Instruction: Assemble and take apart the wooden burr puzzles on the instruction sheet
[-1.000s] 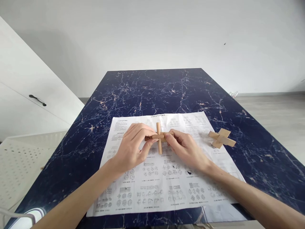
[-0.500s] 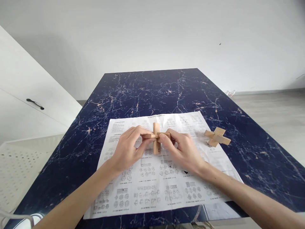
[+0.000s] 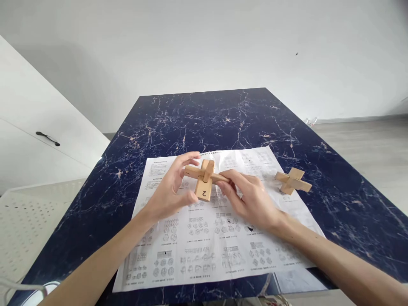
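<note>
A wooden interlocking burr puzzle is held just above the printed sheet, with crossing bars and a "2" on the bar facing me. My right hand pinches its right-hand bar between thumb and fingers. Around the left side curves my left hand, thumb and fingers spread apart; its thumb tip is close to the numbered bar, and I cannot tell whether it touches. Off to the right, a second wooden cross-shaped puzzle rests at the edge of the sheet.
The dark blue marbled table reaches back toward a white wall. To the left stands a white cabinet with a black handle. A grey-white flat item lies at the table's front edge, and a round white object sits at lower left.
My left hand has let go of the left bar and spread its fingers. The puzzle has turned and tilted in my right hand, showing the numbered bar and a bar pointing up.
</note>
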`<state>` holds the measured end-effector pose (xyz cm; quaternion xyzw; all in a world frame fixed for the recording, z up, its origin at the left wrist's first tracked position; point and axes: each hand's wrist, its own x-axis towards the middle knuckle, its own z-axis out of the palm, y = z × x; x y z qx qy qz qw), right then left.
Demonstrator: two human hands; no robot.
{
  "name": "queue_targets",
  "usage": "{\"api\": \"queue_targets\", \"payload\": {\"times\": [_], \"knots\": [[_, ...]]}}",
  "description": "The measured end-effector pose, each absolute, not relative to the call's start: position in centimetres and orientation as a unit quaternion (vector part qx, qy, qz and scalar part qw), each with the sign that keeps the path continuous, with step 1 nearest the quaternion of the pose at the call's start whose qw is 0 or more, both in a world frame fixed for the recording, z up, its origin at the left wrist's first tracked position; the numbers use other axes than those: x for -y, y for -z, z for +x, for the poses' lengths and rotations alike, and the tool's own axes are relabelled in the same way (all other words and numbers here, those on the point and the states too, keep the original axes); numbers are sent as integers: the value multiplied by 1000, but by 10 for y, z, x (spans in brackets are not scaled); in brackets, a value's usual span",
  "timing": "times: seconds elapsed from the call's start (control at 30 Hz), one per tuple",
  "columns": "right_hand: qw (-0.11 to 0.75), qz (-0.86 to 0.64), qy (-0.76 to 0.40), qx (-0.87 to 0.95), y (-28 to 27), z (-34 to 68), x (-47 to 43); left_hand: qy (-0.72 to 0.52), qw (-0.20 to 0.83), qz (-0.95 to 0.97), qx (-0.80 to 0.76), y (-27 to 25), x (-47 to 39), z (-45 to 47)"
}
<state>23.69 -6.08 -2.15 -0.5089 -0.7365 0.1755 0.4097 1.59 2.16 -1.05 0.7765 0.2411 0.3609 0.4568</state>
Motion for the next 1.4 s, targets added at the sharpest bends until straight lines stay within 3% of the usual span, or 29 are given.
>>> {"api": "queue_targets", "payload": {"times": [0.33, 1.4], "knots": [[416, -488, -161, 750, 16, 235, 67, -341, 506, 770, -185, 10, -19, 21], [428, -500, -149, 738, 21, 236, 69, -329, 501, 779, -181, 5, -21, 18]]}}
